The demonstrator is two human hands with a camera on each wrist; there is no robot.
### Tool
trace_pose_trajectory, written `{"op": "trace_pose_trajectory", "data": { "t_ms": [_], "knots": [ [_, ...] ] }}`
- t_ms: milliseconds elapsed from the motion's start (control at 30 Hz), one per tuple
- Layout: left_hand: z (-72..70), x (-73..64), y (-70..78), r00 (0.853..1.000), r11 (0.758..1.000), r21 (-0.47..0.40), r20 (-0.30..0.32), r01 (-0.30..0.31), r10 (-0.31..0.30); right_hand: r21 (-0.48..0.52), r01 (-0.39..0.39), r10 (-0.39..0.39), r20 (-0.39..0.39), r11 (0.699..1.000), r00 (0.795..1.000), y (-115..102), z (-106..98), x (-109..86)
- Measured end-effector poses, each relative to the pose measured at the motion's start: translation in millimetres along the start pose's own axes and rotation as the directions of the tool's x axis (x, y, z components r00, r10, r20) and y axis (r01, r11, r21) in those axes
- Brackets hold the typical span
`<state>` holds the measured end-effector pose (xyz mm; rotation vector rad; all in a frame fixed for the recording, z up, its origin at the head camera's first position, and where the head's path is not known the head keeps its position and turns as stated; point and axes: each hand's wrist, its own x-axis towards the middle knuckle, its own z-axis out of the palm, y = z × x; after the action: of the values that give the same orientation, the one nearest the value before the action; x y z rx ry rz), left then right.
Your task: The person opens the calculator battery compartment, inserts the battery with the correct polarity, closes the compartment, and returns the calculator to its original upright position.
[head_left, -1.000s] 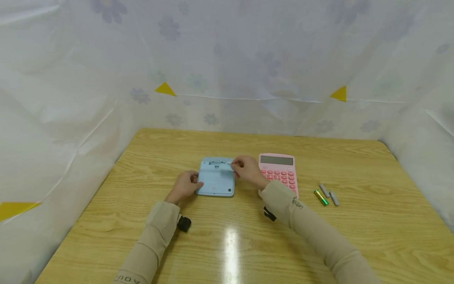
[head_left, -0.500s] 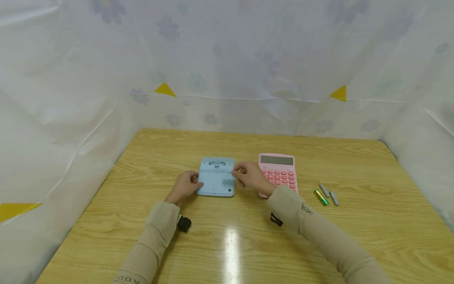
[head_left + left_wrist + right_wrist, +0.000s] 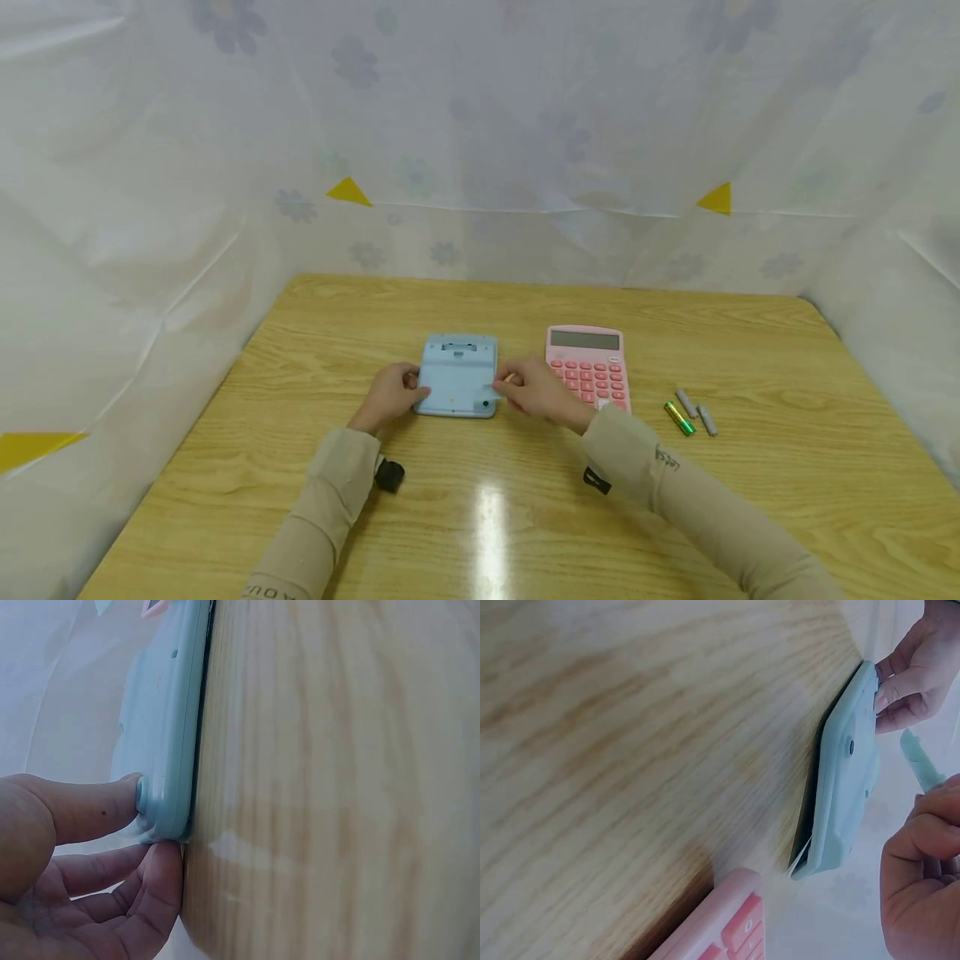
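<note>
A light blue calculator (image 3: 450,385) lies face down on the table, its battery compartment (image 3: 458,347) uncovered near the far edge. My left hand (image 3: 388,396) holds its left side, thumb on the back and curled fingers against the edge; the left wrist view shows this thumb (image 3: 90,814) close up. Between thumb and fingers, my right hand (image 3: 536,390) pinches a small light blue battery cover (image 3: 921,759). In the right wrist view the cover is apart from the calculator. The head view places it over the near right corner.
A pink calculator (image 3: 586,354) lies face up at the right, partly behind my right hand. Farther right are a green-and-gold battery (image 3: 679,418) and two grey batteries, one left (image 3: 686,403) and one right (image 3: 707,420). A pale floral sheet (image 3: 480,150) surrounds the table (image 3: 337,317).
My right hand has brought the battery cover from beside the compartment toward me, down along the calculator's right side. The left hand and the calculator have stayed in place.
</note>
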<state>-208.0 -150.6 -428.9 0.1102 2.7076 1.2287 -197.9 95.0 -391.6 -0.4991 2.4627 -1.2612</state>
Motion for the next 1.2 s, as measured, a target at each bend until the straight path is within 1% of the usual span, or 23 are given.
{"op": "trace_pose_trajectory", "data": {
  "t_ms": [267, 500, 567, 733, 867, 967, 1100, 1200],
  "knots": [
    [-1.1, -0.4, 0.8, 1.0, 1.0, 0.001, 0.002, 0.012, -0.012, 0.002, 0.014, -0.014, 0.038, 1.0, 0.999, -5.8, 3.0, -12.1],
    [-0.5, -0.3, -1.4, 1.0, 1.0, -0.008, 0.007, 0.001, -0.001, 0.004, 0.049, -0.05, 0.061, 0.999, 0.997, -5.0, 4.8, -21.4],
    [-0.3, 0.0, -1.8, 1.0, 1.0, -0.01, 0.008, -0.002, 0.002, 0.0, 0.046, -0.046, 0.073, 0.999, 0.996, -4.6, 5.9, -23.5],
    [0.1, 0.1, -1.1, 1.0, 1.0, -0.003, 0.004, -0.007, 0.007, -0.022, 0.054, -0.051, 0.12, 0.998, 0.991, -4.2, 9.2, -29.5],
    [-0.2, -0.7, 0.5, 1.0, 1.0, -0.003, 0.003, 0.004, -0.004, -0.038, 0.083, -0.077, 0.139, 0.996, 0.987, -3.0, 12.2, -31.8],
    [-0.5, -1.0, 1.3, 1.0, 1.0, -0.007, 0.006, 0.012, -0.012, -0.069, 0.104, -0.092, 0.158, 0.992, 0.983, -0.9, 14.6, -33.2],
    [-0.5, -1.1, 1.4, 1.0, 1.0, -0.007, 0.006, 0.006, -0.006, -0.107, 0.109, -0.087, 0.194, 0.988, 0.977, 1.4, 16.4, -35.6],
    [-0.8, -1.1, 0.8, 1.0, 1.0, 0.0, 0.003, -0.001, 0.001, -0.127, 0.099, -0.069, 0.218, 0.987, 0.974, 2.5, 16.4, -37.4]
  ]
}}
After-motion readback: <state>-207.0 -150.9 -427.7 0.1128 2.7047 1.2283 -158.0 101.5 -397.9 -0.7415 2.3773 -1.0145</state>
